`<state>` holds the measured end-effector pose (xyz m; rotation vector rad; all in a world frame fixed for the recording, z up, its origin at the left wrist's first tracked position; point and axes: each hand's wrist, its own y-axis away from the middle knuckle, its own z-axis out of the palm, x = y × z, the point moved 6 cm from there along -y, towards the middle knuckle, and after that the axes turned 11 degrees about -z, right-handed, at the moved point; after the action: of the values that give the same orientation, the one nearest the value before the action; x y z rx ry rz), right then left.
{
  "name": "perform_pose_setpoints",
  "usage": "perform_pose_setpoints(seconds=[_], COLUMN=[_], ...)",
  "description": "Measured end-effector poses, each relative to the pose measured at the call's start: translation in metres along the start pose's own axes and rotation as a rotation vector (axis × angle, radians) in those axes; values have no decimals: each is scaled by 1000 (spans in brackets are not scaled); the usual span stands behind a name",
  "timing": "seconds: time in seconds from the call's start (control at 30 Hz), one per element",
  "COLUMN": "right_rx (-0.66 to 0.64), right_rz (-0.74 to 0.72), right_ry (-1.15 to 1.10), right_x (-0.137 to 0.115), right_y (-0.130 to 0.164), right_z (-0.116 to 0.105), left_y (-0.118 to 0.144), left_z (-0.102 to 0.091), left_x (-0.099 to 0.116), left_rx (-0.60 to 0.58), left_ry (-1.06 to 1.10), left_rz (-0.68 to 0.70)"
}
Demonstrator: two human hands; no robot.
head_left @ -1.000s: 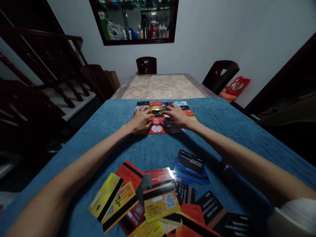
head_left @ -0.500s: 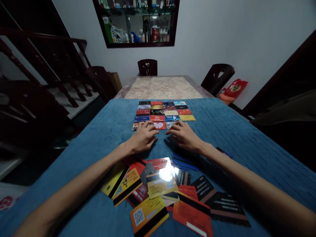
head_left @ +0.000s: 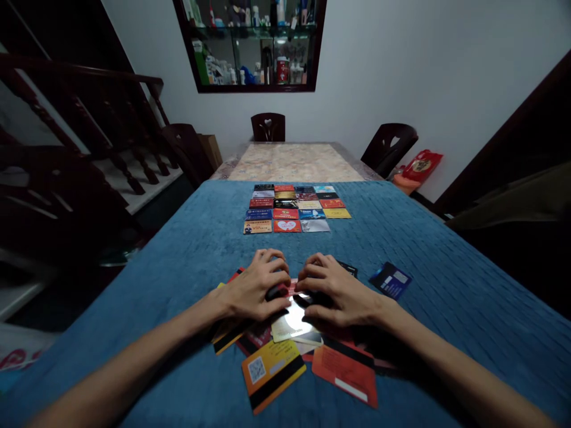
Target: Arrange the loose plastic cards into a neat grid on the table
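Blue cloth (head_left: 200, 238) bears a card grid (head_left: 285, 214), its nearest row holding three cards, the others four. Nearer than the grid, a loose pile (head_left: 274, 375) lies unarranged beneath the person's left hand (head_left: 259, 284) and right hand (head_left: 342, 292), thumbs parted from curled fingers.

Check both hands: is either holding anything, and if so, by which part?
No hold is visible: the left hand and right hand curl over the loose cards; whether either grips one cannot be told.

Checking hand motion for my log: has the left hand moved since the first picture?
Yes. Against the card grid, the left hand has drawn back toward the wearer, from over the grid to the loose pile.
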<state>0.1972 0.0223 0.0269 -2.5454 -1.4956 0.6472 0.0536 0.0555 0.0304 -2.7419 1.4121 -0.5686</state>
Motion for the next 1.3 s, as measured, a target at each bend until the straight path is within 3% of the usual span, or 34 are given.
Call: perform_pose_setpoints(seconds=[0.3,0.67,0.8,1.07,1.2,1.3], right_rx=[-51,25,37,-38,-116,-160], right_rz=[-32,108,122,-69,-207,-247], right_ry=[34,336,346,118,39,20], right_x=[-7,26,27,-21,-52,-61], right_y=[3,5,4,4,5,6], right_z=[9,21,18,6,12,20], left_y=[5,-3,-4,-4,-4,-3], left_z=[8,9,11,13,12,8], left_x=[12,-14,-19,-26,-26,-23], left_rx=[-142,-53,-32,15,35,71], left_ry=[-5,-54,-90,-158,-157,-133], left_rz=[86,-38,-58,-76,-71,-42])
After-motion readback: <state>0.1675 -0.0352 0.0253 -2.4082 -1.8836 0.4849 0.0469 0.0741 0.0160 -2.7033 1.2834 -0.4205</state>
